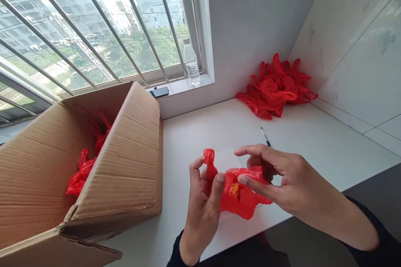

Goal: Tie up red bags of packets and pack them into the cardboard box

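Observation:
Low over the white table, a red plastic bag [246, 206] hangs between my two hands. An orange-wrapped packet [234, 190] shows at its opening; the rest of its contents is hidden. My left hand [203, 208] is closed round the bag's left side, and a twisted handle end pokes up above the fingers. At the bag's right side, my right hand [282, 175] pinches the plastic between the thumb and the curled fingers, with the index finger stretched out above it. A sheet of white paper [228, 156] lies beneath, partly covered by the hands and bag.
A cardboard box [125, 162] with raised flaps stands at left, holding red plastic bags [82, 173]. Red bags [272, 87] are piled in the back right corner. A pen [265, 137] lies on the table [188, 133]. The windowsill bears a bottle [191, 64] and a phone [159, 91].

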Available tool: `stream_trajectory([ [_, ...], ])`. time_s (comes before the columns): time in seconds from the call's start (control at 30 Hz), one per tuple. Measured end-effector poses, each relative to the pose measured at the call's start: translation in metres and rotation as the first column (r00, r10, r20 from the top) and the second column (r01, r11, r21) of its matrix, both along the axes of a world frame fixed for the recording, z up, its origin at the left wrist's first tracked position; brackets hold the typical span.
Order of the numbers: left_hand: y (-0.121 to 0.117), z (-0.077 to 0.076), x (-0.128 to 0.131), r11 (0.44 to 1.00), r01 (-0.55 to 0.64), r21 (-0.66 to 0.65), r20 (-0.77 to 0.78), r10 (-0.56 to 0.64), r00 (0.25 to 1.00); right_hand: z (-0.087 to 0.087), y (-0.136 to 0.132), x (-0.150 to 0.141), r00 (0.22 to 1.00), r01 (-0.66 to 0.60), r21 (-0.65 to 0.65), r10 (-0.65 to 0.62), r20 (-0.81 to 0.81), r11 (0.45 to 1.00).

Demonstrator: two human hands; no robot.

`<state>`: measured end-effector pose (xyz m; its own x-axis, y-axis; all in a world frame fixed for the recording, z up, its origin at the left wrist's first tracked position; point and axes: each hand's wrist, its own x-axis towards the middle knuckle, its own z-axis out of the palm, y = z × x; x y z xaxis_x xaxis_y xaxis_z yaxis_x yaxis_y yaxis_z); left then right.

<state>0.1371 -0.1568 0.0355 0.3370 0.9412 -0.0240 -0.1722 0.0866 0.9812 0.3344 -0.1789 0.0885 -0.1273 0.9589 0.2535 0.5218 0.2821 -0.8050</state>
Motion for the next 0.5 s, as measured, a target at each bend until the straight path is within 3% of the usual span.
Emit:
stream_trajectory([
  [0.13,-0.006,-0.001,-0.002,0.977,0.204,0.059,-0.048,-0.201,0.978,-0.003,0.009,-0.006,0.992,-0.121,-0.061,0.118,-0.045,0.991],
  [0.33,0.002,-0.005,-0.008,0.988,0.146,-0.048,-0.164,-0.152,0.975,-0.004,0.010,-0.006,0.996,-0.074,-0.044,0.072,-0.048,0.996],
  [0.5,0.000,0.004,-0.007,0.998,0.052,0.040,-0.212,-0.042,0.976,-0.001,0.007,-0.011,0.996,-0.087,0.019,0.087,0.001,0.996],
])
